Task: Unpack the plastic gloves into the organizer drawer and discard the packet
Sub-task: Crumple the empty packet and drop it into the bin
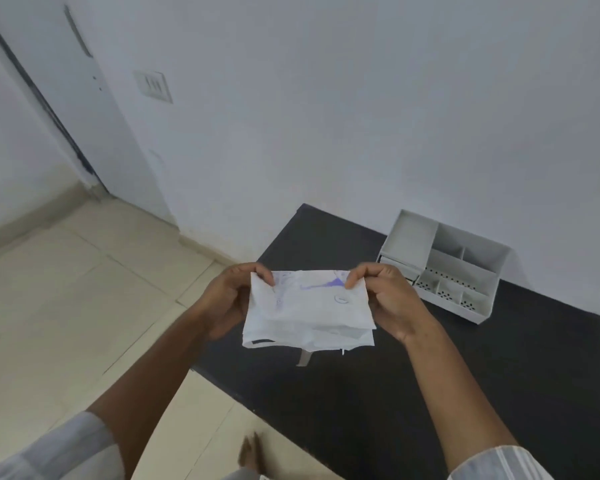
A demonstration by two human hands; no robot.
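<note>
Packet (309, 311) pinched at its top corners by left hand (226, 299) and right hand (388, 299), organizer (444, 268) behind.

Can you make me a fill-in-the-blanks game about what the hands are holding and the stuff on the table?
1. Both hands, left hand and right hand, pinch the white plastic packet at its ____ edge.
2. The grey plastic organizer sits on the ____ countertop.
3. The printing on the packet is ____.
4. The organizer stands to the packet's ____.

Missing words: top; black; purple; right
</note>
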